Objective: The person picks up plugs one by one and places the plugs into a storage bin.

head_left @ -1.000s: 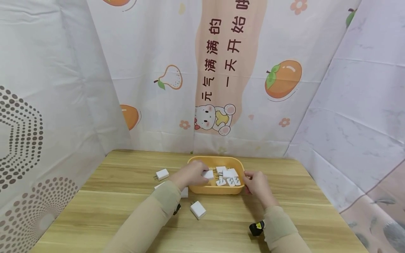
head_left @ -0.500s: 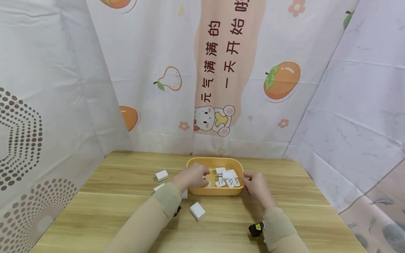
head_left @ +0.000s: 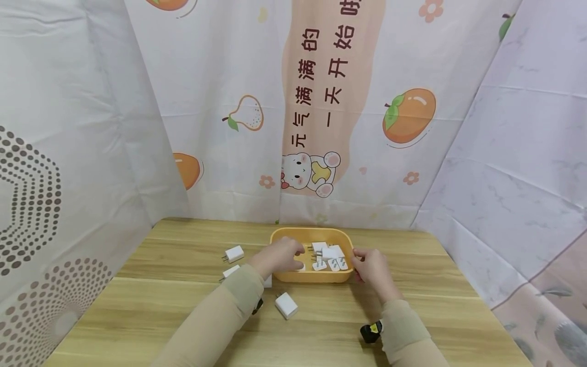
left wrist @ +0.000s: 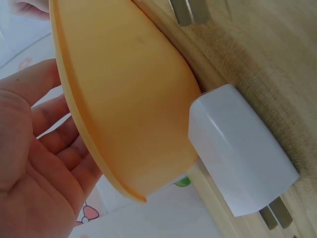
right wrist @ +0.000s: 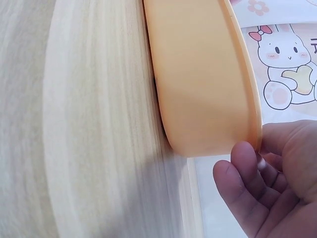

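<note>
A yellow-orange plastic basket (head_left: 286, 277) sits towards the back of the table, with several white phone charger plugs (head_left: 330, 254) heaped in its right half. My left hand (head_left: 282, 254) reaches over the basket's left end, fingers loosely bent and apart, holding nothing. Just under its fingertips a white charger (head_left: 300, 267) shows partly inside the basket. In the left wrist view the left fingers (left wrist: 54, 144) appear beyond the basket's near rim. At the opposite end, my right hand (right wrist: 282, 173) pinches the basket's rim between thumb and fingers.
On the wooden table (head_left: 330, 326), one charger (head_left: 286, 306) lies in front of the basket. Others lie to the left: a charger (head_left: 234, 254) farther back and a charger (head_left: 231, 271) beside the left sleeve. Another charger (head_left: 268, 281) is partly covered by the left forearm. Printed cloth (head_left: 238, 204) hangs behind.
One second ago the left hand held a charger over the basket. It has let go of it inside, and its fingers have spread. The right hand keeps its place at the rim.
</note>
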{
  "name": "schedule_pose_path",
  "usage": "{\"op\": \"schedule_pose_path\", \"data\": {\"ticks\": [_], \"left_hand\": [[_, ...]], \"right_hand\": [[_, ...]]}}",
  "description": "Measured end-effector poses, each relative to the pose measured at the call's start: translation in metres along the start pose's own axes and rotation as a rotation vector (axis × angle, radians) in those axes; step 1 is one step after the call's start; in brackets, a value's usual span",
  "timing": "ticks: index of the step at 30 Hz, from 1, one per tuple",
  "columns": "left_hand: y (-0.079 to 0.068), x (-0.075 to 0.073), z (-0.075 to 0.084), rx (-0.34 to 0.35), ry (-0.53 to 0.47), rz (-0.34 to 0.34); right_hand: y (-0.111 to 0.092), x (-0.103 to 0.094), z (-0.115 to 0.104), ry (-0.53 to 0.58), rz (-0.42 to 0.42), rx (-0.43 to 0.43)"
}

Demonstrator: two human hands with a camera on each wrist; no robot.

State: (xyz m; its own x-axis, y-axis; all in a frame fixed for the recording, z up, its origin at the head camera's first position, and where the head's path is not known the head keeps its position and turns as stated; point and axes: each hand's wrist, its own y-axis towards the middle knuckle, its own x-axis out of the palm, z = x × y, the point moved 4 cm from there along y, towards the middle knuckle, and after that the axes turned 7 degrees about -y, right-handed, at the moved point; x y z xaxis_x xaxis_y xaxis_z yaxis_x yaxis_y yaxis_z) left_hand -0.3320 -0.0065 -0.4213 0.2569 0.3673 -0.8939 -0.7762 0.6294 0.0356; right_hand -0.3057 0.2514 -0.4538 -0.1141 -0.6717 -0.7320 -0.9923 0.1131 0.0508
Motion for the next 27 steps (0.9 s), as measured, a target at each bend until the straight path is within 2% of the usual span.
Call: {"op": "schedule_pose_path", "data": {"ticks": [8, 15, 27], "left_hand": [[-0.001, 0.000, 0.002, 0.016, 0.015, 0.006], [-0.004, -0.002, 0.002, -0.001, -0.007, 0.017], [-0.016, -0.019, -0.003, 0.000, 0.003, 0.079]], "right_hand": [[0.000, 0.000, -0.001, -0.002, 0.001, -0.004], [-0.001, 0.001, -0.001, -0.005, 0.000, 0.006], [-0.002, 0.000, -0.001, 0.002, 0.000, 0.007]]}}
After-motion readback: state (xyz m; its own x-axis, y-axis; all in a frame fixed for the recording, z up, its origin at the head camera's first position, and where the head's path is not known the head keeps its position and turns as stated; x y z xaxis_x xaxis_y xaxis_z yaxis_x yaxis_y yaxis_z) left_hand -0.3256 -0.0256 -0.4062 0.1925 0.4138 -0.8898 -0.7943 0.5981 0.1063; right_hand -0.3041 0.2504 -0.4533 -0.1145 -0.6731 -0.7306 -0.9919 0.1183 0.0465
